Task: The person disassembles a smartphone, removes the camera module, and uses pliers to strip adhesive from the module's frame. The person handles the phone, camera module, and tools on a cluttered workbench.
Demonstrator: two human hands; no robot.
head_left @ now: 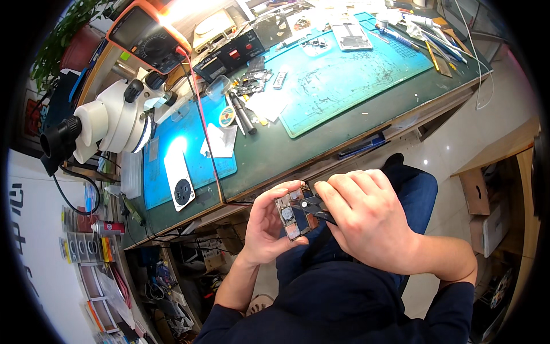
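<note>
Above my lap, in front of the bench edge, my left hand (pixel 264 225) grips a small phone circuit board (pixel 287 214) by its edges, between thumb and fingers. The board has metal shields and copper-coloured patches. My right hand (pixel 371 221) is closed round black pliers (pixel 317 210) with a round pivot. Their jaws reach over the board's right side; whether they bite on it, I cannot tell. My right fingers hide most of the handles.
A white microscope (pixel 117 117) and an orange multimeter (pixel 150 37) stand at the left. On the bench lie a large blue mat (pixel 344 86), a smaller blue mat (pixel 220 168), a white phone back cover (pixel 178 175) and an opened phone (pixel 350 33). A red lead (pixel 200 106) hangs over the edge.
</note>
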